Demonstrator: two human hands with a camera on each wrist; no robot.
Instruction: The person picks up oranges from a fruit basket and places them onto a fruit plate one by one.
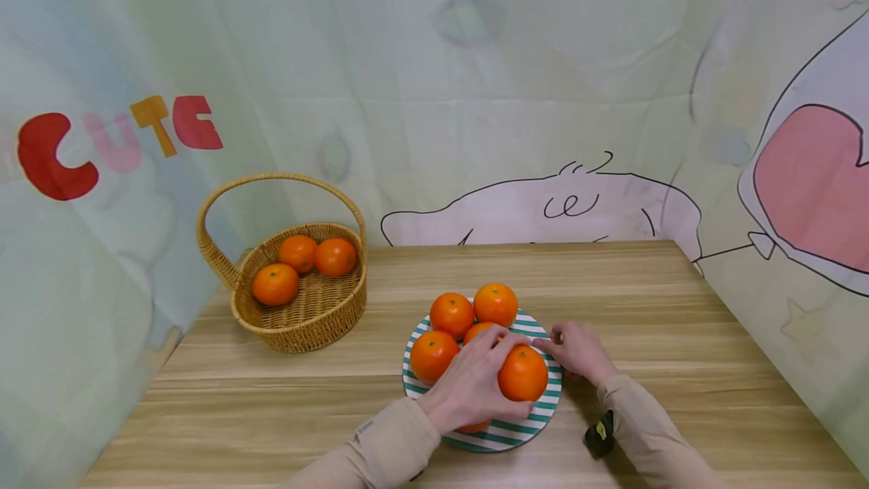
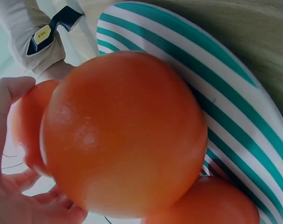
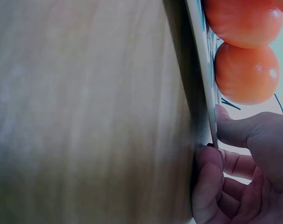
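Head view: oranges (image 1: 433, 357) crowd the left hand (image 1: 475, 381); a basket (image 1: 319, 329) stands leftward.

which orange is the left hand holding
The rightmost orange in the head view, over the right side of the striped plate. Only this one sits between the thumb and fingers of the left hand.

The person wears long beige sleeves, a little creased: the left sleeve (image 1: 397, 444) shows a faint greyish mark (image 1: 365, 427) near the cuff — and at the right sleeve (image 1: 648, 425) I see a bent black piece (image 1: 597, 440) with a yellow label (image 2: 42, 34) — dark print across it.
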